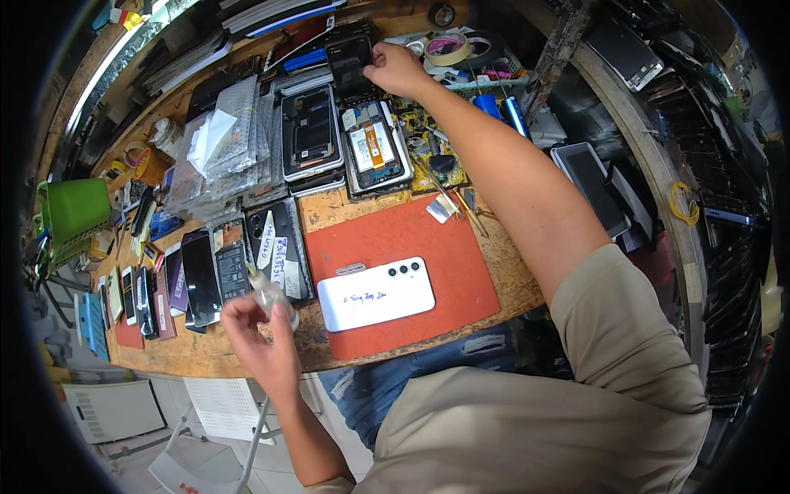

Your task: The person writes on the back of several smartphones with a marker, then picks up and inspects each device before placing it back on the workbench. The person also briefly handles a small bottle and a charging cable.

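My left hand (265, 346) is closed around a small translucent squeeze bottle (271, 295) with a narrow tip, held above the bench's front edge. My right hand (399, 71) reaches to the back of the bench and pinches the right edge of a dark phone panel (350, 67), which stands tilted there. On the red mat (448, 272) a white phone (377, 309) lies back up, with three camera rings at its right end and blue handwriting. A small clear strip (350, 269) lies against its upper edge.
An opened phone (374, 148) and dark phone frames (309, 132) stack behind the mat. Tweezers (471, 212) lie at its upper right. Bubble-wrap bags (234, 136) pile at the left; several phones line the left bench. Tape rolls (447, 49) sit at the back.
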The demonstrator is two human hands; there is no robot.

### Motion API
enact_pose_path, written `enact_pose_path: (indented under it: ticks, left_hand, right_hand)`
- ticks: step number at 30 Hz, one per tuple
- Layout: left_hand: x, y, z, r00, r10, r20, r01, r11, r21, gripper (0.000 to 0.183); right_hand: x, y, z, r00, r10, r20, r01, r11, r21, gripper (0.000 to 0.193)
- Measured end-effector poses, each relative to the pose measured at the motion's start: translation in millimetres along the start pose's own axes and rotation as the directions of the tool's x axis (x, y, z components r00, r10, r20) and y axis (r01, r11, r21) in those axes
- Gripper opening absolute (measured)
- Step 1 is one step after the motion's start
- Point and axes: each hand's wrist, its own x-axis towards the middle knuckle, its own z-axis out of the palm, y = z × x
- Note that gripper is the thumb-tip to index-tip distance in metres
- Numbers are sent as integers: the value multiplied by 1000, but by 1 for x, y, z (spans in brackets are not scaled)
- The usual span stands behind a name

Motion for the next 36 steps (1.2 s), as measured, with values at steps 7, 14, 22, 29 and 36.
enact_pose_path:
  ticks: [7, 14, 22, 29, 36]
  left_hand:
    - [86, 3, 51, 980, 96, 174, -96, 995, -8, 53]
    - [109, -9, 86, 957, 148, 251, -223, 926, 303, 49]
    - [71, 5, 67, 951, 280, 129, -308, 865, 395, 47]
    - [-31, -8, 18, 926, 336, 175, -377, 860, 343, 21]
    - [-47, -45, -10, 987, 78, -140, -43, 969, 242, 12]
  right_hand:
    - [0, -3, -2, 998, 58, 20, -58, 998, 19, 37]
    - [0, -4, -2, 999, 43, 9, -43, 999, 29, 35]
    - [3, -1, 0, 998, 59, -24, -60, 998, -6, 36]
    - [3, 4, 2, 986, 56, -156, -38, 992, 117, 34]
    - [1, 3, -1, 991, 15, -130, -9, 999, 43, 33]
